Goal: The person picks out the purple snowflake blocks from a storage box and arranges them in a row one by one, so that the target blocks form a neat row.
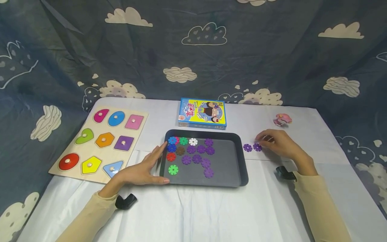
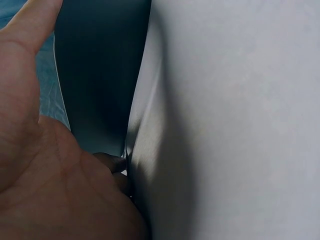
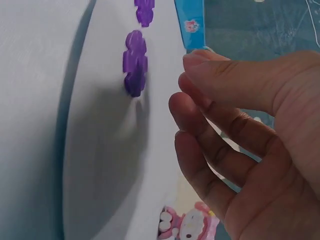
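Note:
A dark grey tray (image 1: 229, 161) lies in the middle of the table, with several notched plastic discs in it. Purple discs (image 1: 197, 159) make up most of them; blue, red, brown, white and green ones (image 1: 173, 169) sit towards the left. At the tray's left edge rests my left hand (image 1: 140, 172), fingers stretched along the side and thumb near the front corner. My right hand (image 1: 279, 144) hovers right of the tray, fingers loosely bent and nothing between the fingertips in the right wrist view. Just beside it, two purple discs (image 1: 248, 148) lie on the white cloth.
A wooden shape puzzle board (image 1: 90, 134) with knobbed pieces lies at the left. Behind the tray is a blue and yellow box (image 1: 202, 113). A small pink figure (image 1: 283, 119) stands at the back right, beyond my right hand. Dark patterned cloth hangs behind the table.

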The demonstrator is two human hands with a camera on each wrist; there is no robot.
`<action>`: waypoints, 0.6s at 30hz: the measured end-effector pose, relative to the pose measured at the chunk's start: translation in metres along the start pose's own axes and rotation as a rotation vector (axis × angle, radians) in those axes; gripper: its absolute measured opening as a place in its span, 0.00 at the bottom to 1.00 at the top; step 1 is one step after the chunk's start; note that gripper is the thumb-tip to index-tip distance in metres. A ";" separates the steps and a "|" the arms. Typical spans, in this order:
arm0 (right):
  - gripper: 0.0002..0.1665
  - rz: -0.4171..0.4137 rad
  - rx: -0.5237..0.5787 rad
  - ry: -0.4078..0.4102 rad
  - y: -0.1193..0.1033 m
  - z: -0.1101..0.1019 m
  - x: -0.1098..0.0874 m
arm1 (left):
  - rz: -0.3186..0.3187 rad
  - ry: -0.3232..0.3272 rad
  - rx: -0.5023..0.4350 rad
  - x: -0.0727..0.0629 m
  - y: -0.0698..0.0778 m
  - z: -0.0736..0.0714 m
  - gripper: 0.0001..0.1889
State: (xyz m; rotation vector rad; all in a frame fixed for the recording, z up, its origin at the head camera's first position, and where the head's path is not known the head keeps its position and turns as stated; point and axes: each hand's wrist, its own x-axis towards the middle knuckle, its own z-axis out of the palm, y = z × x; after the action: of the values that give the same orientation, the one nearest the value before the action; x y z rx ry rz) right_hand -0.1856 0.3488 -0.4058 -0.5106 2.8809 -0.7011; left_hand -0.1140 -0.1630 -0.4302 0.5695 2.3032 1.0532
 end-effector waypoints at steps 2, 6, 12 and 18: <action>0.12 -0.019 0.000 0.009 -0.003 0.000 0.001 | 0.006 0.000 0.002 0.000 0.000 0.000 0.65; 0.12 -0.077 -0.004 0.020 -0.011 -0.002 0.003 | 0.021 0.002 0.001 0.000 -0.002 0.000 0.65; 0.12 -0.159 -0.020 0.032 -0.027 -0.008 0.009 | 0.016 0.002 -0.005 0.000 -0.003 0.000 0.65; 0.13 -0.172 -0.052 0.009 -0.043 -0.011 0.013 | 0.002 -0.004 0.000 0.000 -0.002 0.000 0.65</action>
State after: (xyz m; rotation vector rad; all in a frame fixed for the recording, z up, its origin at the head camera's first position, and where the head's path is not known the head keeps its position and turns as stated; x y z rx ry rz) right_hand -0.1878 0.3127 -0.3762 -0.7711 2.8955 -0.6538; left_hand -0.1144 -0.1635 -0.4318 0.5732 2.3000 1.0523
